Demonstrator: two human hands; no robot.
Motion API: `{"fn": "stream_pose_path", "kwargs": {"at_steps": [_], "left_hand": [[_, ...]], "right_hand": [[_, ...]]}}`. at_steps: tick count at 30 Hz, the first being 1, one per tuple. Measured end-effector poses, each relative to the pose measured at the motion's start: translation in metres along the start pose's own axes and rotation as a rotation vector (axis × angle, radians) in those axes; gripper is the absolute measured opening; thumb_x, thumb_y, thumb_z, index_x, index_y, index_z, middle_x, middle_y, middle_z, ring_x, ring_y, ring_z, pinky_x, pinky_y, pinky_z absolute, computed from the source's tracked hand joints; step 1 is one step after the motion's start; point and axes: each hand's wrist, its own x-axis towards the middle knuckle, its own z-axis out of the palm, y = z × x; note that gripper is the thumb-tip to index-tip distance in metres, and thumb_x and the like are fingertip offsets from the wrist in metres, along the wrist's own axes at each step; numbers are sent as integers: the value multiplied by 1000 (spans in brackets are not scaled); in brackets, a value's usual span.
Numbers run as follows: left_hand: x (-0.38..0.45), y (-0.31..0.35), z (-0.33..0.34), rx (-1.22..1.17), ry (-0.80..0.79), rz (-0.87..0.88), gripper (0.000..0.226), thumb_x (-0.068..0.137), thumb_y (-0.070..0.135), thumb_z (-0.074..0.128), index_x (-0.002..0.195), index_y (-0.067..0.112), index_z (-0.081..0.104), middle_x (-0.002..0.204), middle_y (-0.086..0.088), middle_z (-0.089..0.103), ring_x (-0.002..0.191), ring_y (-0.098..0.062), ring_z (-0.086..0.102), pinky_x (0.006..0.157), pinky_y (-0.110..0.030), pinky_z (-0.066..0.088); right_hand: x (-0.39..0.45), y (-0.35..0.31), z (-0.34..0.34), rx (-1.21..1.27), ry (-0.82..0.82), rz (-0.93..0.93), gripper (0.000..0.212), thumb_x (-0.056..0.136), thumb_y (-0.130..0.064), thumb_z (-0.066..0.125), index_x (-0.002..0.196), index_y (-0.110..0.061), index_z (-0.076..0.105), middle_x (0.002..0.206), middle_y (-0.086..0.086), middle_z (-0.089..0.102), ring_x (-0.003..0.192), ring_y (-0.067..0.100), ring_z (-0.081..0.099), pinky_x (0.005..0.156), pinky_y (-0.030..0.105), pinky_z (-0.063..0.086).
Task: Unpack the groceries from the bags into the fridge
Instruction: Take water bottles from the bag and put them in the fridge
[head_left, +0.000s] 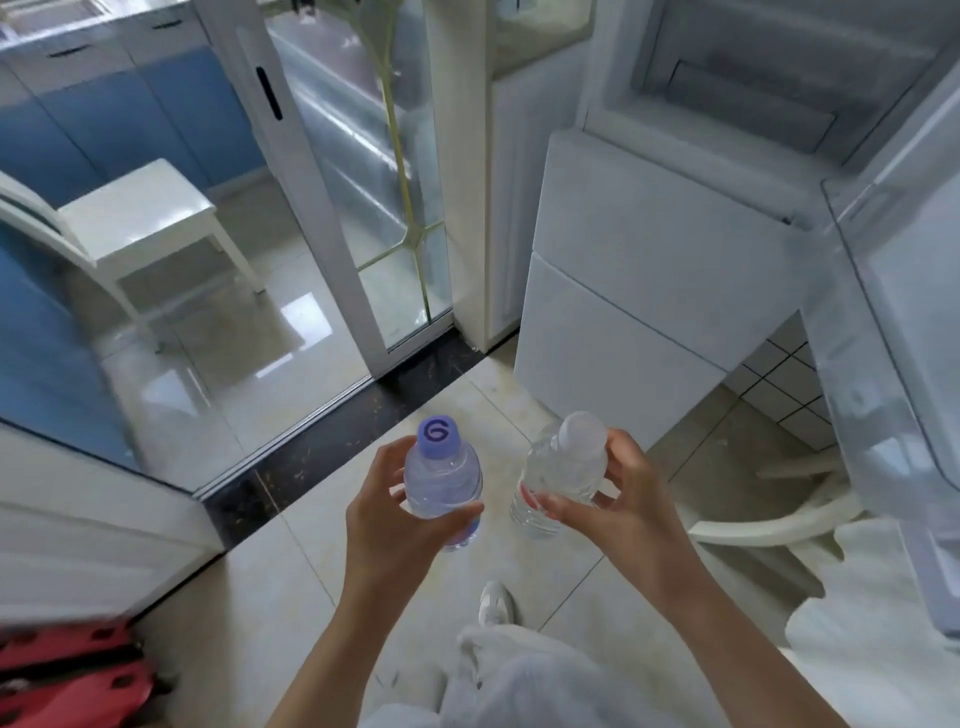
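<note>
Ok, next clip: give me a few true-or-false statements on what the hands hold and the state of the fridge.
1. The left hand holds a clear plastic bottle with a purple cap. True.
2. The right hand is empty. False: it grips a clear plastic bottle with a white cap.
3. The white fridge has its upper door shut. False: the upper door stands open.
4. Both bottles are capped. True.

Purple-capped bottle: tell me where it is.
Head view, lower centre: the purple-capped bottle is held upright in the left hand, beside the white-capped bottle.
</note>
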Motion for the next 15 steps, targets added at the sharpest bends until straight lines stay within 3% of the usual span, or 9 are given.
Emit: {"fn": "stream_pose_path", "kwargs": {"at_steps": [4, 9, 15], "left_hand": [[71, 20, 18, -32, -55, 47, 73, 53, 27, 91, 112, 41, 50, 105, 29, 56, 94, 8, 58, 72, -3, 45], [157, 40, 43, -63, -152, 72, 74, 54, 15, 93, 105, 46, 50, 94, 39, 60, 89, 17, 57, 66, -2, 45], [271, 65, 76, -61, -268, 132, 75, 49, 22, 95, 107, 46, 55, 101, 23, 66, 92, -2, 65, 78, -20, 53]], "right_hand": [[60, -20, -9, 19, 56, -24, 57, 65, -17, 88, 112, -26, 57, 106, -8, 66, 100, 8, 63, 79, 22, 54], [128, -37, -17, 21, 177, -27, 58, 63, -19, 88, 112, -26, 58, 105, -11, 66, 98, 4, 63, 76, 15, 52], [213, -57, -24, 3, 346, -38, 64, 60, -20, 89, 115, -28, 56, 112, -12, 64, 105, 3, 60, 79, 13, 51]]}}
